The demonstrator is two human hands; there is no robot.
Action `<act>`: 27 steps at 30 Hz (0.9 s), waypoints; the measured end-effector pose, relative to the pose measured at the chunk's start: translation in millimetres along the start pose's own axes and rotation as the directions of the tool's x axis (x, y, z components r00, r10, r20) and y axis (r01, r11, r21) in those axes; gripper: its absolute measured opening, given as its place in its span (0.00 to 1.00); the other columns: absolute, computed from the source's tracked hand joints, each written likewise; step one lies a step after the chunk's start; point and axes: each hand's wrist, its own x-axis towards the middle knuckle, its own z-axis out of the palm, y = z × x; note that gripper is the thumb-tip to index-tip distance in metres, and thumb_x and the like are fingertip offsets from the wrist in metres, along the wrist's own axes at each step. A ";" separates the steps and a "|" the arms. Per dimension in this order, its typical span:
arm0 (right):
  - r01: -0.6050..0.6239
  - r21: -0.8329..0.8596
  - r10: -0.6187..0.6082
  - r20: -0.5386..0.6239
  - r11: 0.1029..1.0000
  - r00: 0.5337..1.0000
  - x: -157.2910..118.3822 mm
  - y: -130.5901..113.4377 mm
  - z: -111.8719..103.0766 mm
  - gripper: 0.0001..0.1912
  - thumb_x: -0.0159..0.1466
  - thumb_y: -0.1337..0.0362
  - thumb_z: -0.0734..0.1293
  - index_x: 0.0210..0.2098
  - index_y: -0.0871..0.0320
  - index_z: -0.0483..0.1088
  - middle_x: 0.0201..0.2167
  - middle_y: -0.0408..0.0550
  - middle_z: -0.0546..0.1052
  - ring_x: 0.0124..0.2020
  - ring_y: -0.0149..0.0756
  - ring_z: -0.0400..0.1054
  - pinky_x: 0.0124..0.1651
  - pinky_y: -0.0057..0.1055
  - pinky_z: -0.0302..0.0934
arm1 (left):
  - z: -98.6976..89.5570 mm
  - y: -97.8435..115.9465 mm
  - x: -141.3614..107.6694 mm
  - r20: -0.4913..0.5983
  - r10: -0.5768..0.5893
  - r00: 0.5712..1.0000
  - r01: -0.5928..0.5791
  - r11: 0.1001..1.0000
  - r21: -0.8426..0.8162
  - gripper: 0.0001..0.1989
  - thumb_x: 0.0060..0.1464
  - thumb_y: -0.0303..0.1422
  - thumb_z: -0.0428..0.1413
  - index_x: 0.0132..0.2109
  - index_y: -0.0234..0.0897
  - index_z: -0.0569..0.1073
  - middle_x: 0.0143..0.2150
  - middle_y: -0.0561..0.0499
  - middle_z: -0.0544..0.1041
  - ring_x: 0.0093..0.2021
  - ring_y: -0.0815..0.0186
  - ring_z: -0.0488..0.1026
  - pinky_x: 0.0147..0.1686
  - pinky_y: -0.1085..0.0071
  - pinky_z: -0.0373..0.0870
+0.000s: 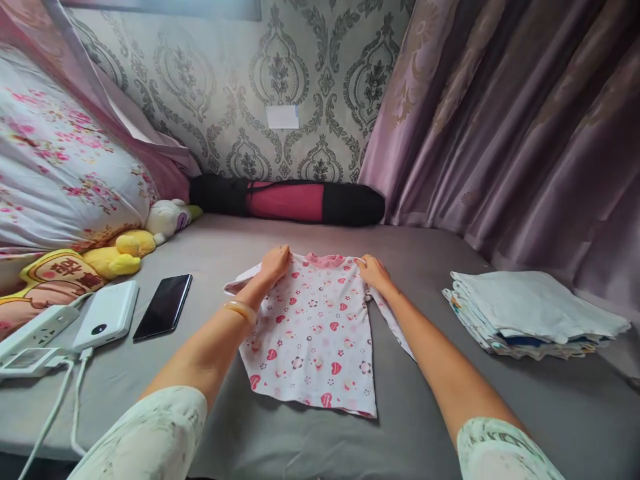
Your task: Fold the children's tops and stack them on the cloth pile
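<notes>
A child's long-sleeved shirt (315,333), white with red hearts and small flowers, lies spread out on the grey bed sheet (310,443). Its pink collar (325,260) points away from me and its hem is toward me. My left hand (276,262) is closed on the shirt's left shoulder, and a pale bangle circles that wrist. At the opposite shoulder, my right hand (373,272) pinches the fabric. Both sleeves stretch outward, each partly hidden under my forearms.
A folded stack of clothes (540,307) sits at right. On the left lie a black phone (163,308), a white power bank (107,312) with cables, a power strip (40,333) and plush toys (117,253). A black and pink rolled bag (286,201) rests along the wall.
</notes>
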 end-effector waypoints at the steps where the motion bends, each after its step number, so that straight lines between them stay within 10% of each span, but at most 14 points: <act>1: 0.005 -0.025 -0.004 0.004 1.000 1.000 -0.6 0.7 3.9 0.19 0.72 0.56 0.52 0.48 0.58 0.70 0.48 0.58 0.77 0.49 0.44 0.71 0.41 0.30 0.59 | 5.3 -2.5 0.2 -0.001 0.020 1.000 -0.020 1.000 0.016 0.15 0.64 0.34 0.41 0.48 0.37 0.70 0.47 0.41 0.76 0.47 0.58 0.73 0.41 0.68 0.66; 14: 0.193 -0.346 -0.171 0.094 0.918 0.981 51.6 13.7 9.5 0.22 0.73 0.53 0.49 0.51 0.58 0.65 0.51 0.59 0.75 0.51 0.50 0.72 0.48 0.39 0.59 | 25.6 -30.1 41.3 0.020 0.127 0.992 -0.128 0.984 0.120 0.15 0.66 0.33 0.38 0.51 0.40 0.67 0.47 0.41 0.74 0.48 0.56 0.72 0.43 0.65 0.65; 27: 0.176 -0.304 -0.161 0.075 0.936 0.984 99.1 9.8 16.8 0.21 0.72 0.55 0.52 0.51 0.61 0.68 0.53 0.60 0.73 0.53 0.49 0.67 0.52 0.40 0.56 | 25.2 -26.3 87.0 0.086 0.031 0.996 -0.039 0.995 0.093 0.15 0.64 0.33 0.43 0.48 0.37 0.73 0.47 0.40 0.75 0.48 0.55 0.72 0.44 0.64 0.65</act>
